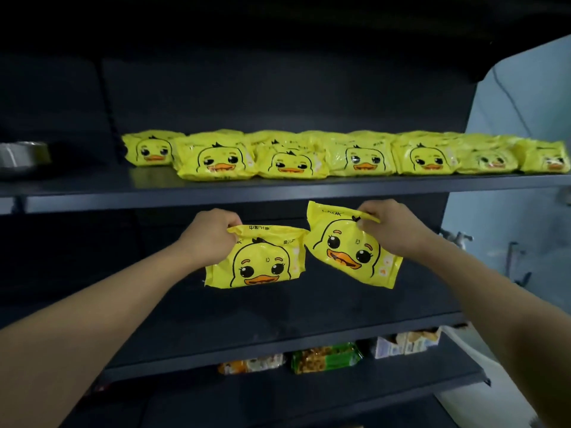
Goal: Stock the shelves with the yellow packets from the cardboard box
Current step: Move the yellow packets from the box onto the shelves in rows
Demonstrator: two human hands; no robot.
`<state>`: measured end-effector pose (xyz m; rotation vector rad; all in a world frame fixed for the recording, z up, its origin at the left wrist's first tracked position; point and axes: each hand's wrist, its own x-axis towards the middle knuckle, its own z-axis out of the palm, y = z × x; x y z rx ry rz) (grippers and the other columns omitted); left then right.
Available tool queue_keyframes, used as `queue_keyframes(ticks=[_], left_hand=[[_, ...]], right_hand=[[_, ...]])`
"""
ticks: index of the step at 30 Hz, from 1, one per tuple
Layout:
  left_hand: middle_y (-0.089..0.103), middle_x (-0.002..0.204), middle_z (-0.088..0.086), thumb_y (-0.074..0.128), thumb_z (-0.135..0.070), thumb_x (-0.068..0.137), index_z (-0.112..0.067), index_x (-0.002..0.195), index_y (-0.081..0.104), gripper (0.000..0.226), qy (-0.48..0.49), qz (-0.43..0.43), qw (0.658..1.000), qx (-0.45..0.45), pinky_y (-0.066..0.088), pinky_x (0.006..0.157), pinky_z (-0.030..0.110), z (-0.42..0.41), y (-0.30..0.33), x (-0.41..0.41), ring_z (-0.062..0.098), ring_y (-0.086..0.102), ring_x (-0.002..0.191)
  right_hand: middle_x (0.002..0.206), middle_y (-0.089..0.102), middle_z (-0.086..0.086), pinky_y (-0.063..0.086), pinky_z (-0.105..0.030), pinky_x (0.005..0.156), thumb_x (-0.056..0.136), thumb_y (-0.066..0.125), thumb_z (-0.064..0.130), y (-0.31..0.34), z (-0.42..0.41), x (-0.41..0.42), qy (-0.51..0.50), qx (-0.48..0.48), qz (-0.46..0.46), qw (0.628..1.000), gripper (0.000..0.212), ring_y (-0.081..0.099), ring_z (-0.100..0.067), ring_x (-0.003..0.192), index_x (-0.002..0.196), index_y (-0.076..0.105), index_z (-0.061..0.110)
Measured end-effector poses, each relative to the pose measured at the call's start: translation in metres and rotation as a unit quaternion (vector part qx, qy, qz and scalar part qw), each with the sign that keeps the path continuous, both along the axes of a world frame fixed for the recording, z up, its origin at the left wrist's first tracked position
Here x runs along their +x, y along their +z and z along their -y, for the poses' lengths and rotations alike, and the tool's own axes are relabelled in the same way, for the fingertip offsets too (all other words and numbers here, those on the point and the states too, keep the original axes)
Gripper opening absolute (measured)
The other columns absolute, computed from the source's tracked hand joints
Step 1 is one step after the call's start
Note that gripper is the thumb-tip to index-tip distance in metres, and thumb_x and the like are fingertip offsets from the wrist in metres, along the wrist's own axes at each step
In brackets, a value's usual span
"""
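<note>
My left hand pinches the top edge of a yellow duck-face packet, which hangs upright in front of the middle shelf. My right hand grips the top of a second yellow packet, tilted and touching the first at its corner. Both packets hang in the air above the dark shelf board. On the upper shelf lies a row of several yellow duck packets, some overlapping. The cardboard box is out of view.
A metal tray stands at the far left of the upper shelf. The lower shelf holds orange, green and pale packets. A light blue wall with a tap lies to the right of the shelving.
</note>
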<state>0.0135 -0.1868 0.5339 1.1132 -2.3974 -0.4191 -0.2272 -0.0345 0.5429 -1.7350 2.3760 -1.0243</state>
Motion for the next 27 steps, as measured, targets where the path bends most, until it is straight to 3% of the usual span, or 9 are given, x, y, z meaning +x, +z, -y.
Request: queue_keyframes(ticks=[4, 8, 11, 13, 16, 19, 23, 27], left_hand=[[0.056, 0.074, -0.004, 0.052, -0.007, 0.092, -0.019, 0.084, 0.061, 0.017, 0.007, -0.019, 1.000, -0.016, 0.038, 0.051, 0.024, -0.001, 0.035, 0.009, 0.013, 0.053, 0.064], [0.056, 0.080, -0.002, 0.054, -0.009, 0.092, -0.017, 0.098, 0.065, 0.015, 0.028, -0.047, 0.998, -0.017, 0.038, 0.055, 0.024, 0.011, 0.073, 0.027, 0.012, 0.051, 0.069], [0.063, 0.109, 0.007, 0.056, -0.009, 0.091, -0.012, 0.115, 0.063, 0.025, 0.050, -0.065, 0.996, -0.023, 0.043, 0.076, 0.027, 0.025, 0.099, 0.045, 0.022, 0.059, 0.099], [0.060, 0.122, 0.007, 0.056, -0.008, 0.091, -0.011, 0.122, 0.061, 0.031, 0.061, -0.071, 0.995, -0.031, 0.041, 0.088, 0.030, 0.036, 0.116, 0.058, 0.025, 0.055, 0.112], [0.064, 0.099, 0.002, 0.055, -0.007, 0.092, -0.015, 0.105, 0.067, 0.020, 0.073, -0.078, 0.994, -0.037, 0.042, 0.077, 0.029, 0.059, 0.139, 0.079, 0.020, 0.059, 0.094], [0.062, 0.087, 0.000, 0.054, -0.005, 0.092, -0.017, 0.092, 0.065, 0.016, 0.088, -0.087, 0.991, -0.043, 0.040, 0.072, 0.030, 0.094, 0.158, 0.102, 0.018, 0.057, 0.087], [0.060, 0.086, 0.001, 0.052, -0.004, 0.093, -0.016, 0.094, 0.063, 0.015, 0.106, -0.106, 0.987, -0.051, 0.041, 0.077, 0.032, 0.143, 0.174, 0.122, 0.018, 0.054, 0.089], [0.061, 0.094, 0.007, 0.049, 0.000, 0.092, -0.012, 0.095, 0.064, 0.019, 0.134, -0.116, 0.982, -0.066, 0.042, 0.076, 0.033, 0.214, 0.187, 0.133, 0.023, 0.057, 0.094]], right_hand=[[0.090, 0.066, -0.012, 0.050, -0.043, 0.073, 0.095, 0.050, 0.016, 0.032, 0.010, 0.002, 0.016, -0.024, 0.003, 1.000, 0.015, 0.063, -0.035, 0.083, 0.100, 0.063, 0.010], [0.088, 0.065, -0.017, 0.050, -0.044, 0.070, 0.094, 0.051, 0.016, 0.064, 0.025, 0.014, 0.031, -0.057, 0.001, 0.998, 0.012, 0.059, -0.037, 0.075, 0.090, 0.062, 0.013], [0.090, 0.066, -0.018, 0.052, -0.048, 0.075, 0.094, 0.052, 0.016, 0.085, 0.041, 0.027, 0.036, -0.078, -0.005, 0.996, 0.012, 0.062, -0.042, 0.084, 0.091, 0.063, 0.014], [0.089, 0.066, -0.018, 0.051, -0.046, 0.071, 0.094, 0.052, 0.016, 0.098, 0.054, 0.038, 0.039, -0.086, -0.019, 0.995, 0.013, 0.061, -0.040, 0.079, 0.086, 0.062, 0.015], [0.088, 0.067, -0.013, 0.052, -0.044, 0.073, 0.095, 0.052, 0.018, 0.116, 0.078, 0.053, 0.034, -0.095, -0.035, 0.994, 0.011, 0.064, -0.033, 0.081, 0.090, 0.062, 0.018], [0.088, 0.068, -0.012, 0.052, -0.045, 0.076, 0.094, 0.052, 0.018, 0.133, 0.109, 0.072, 0.035, -0.106, -0.040, 0.993, 0.011, 0.064, -0.033, 0.085, 0.090, 0.063, 0.019], [0.088, 0.069, -0.015, 0.053, -0.042, 0.068, 0.094, 0.053, 0.017, 0.151, 0.148, 0.090, 0.033, -0.115, -0.037, 0.992, 0.014, 0.064, -0.034, 0.077, 0.085, 0.064, 0.020], [0.090, 0.068, -0.008, 0.053, -0.039, 0.074, 0.095, 0.050, 0.016, 0.167, 0.202, 0.112, 0.019, -0.115, -0.050, 0.992, 0.014, 0.066, -0.025, 0.083, 0.096, 0.064, 0.017]])
